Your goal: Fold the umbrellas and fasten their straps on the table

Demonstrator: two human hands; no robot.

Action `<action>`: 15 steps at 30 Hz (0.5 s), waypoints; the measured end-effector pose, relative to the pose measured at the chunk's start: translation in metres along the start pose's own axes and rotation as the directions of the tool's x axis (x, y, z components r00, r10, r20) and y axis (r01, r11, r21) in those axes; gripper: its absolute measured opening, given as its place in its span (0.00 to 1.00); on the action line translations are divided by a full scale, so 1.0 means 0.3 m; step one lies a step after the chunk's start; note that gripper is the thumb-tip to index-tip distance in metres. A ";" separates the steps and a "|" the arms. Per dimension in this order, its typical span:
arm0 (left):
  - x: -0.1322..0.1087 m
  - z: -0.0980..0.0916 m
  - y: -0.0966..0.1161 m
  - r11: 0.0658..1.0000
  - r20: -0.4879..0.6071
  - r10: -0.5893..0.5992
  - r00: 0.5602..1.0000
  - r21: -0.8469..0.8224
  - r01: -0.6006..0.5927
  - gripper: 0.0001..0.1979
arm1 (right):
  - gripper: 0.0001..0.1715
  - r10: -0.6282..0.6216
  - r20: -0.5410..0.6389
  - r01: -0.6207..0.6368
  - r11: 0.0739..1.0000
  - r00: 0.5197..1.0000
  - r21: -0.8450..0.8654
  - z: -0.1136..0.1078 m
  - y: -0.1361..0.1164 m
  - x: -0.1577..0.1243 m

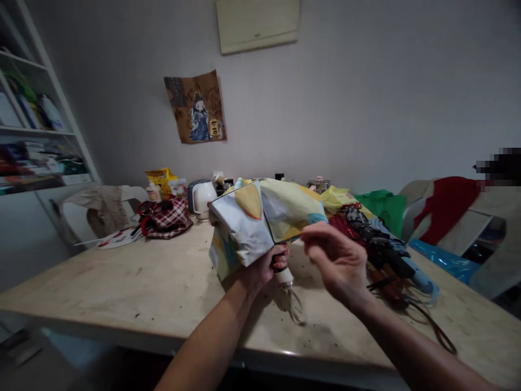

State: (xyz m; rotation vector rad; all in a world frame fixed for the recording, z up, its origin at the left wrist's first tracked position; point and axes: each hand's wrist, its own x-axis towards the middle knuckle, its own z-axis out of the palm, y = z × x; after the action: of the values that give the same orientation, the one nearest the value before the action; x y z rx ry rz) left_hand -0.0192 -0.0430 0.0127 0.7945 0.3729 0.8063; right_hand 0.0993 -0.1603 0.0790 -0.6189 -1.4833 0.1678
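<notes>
A half-folded umbrella with a white, yellow and pale blue canopy hangs over the middle of the beige table. My left hand grips its white handle just under the canopy, and a thin wrist strap dangles below. My right hand is at the right edge of the canopy, fingers curled on the fabric's rim. Right of my hands lies a pile of folded umbrellas in red, dark grey and blue, with wooden handles towards me.
A white kettle, a plaid bag, a yellow packet and small bottles stand along the table's far side. Shelves rise at the left. A chair draped with red cloth stands at the right.
</notes>
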 end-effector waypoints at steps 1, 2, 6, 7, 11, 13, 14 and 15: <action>-0.006 0.004 0.010 1.000 0.022 0.001 1.000 -0.018 0.000 0.07 | 0.06 0.072 -0.163 -0.076 0.997 0.984 -0.022 -0.021 0.020 0.014; -0.012 0.006 0.019 1.000 0.034 0.008 0.999 -0.031 -0.007 0.07 | 0.06 0.155 -0.315 -0.163 0.987 0.936 0.001 -0.044 0.047 0.028; -0.032 0.012 0.037 0.993 0.068 0.067 0.995 -0.096 -0.061 0.05 | 0.16 0.532 -0.551 -0.436 0.846 0.643 0.307 -0.126 0.182 0.047; -0.036 0.013 0.038 0.991 0.084 0.086 0.993 -0.109 -0.077 0.05 | 0.16 0.629 -0.499 -0.527 0.775 0.596 0.348 -0.137 0.210 0.038; -0.042 0.018 0.032 0.984 0.228 0.155 0.961 -0.117 -0.132 0.11 | 0.17 0.852 0.082 -0.841 0.488 0.517 0.235 -0.133 0.267 -0.026; -0.041 0.019 0.025 0.994 0.245 0.110 0.963 -0.049 -0.101 0.12 | 0.21 0.801 0.342 -0.869 0.477 0.492 0.133 -0.108 0.272 -0.046; -0.040 0.019 0.021 0.997 0.209 0.071 0.975 -0.003 -0.072 0.11 | 0.22 0.754 0.436 -0.860 0.498 0.492 0.109 -0.093 0.272 -0.049; -0.039 0.019 0.017 0.998 0.154 0.037 0.987 0.036 -0.043 0.10 | 0.23 0.698 0.514 -0.845 0.523 0.498 0.110 -0.077 0.271 -0.048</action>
State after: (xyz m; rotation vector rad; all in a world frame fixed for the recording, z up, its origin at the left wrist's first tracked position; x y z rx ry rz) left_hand -0.0261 -0.0527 0.0203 0.8976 0.2367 0.7717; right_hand 0.1412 -0.1058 0.0280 -0.9811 -1.3946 1.3608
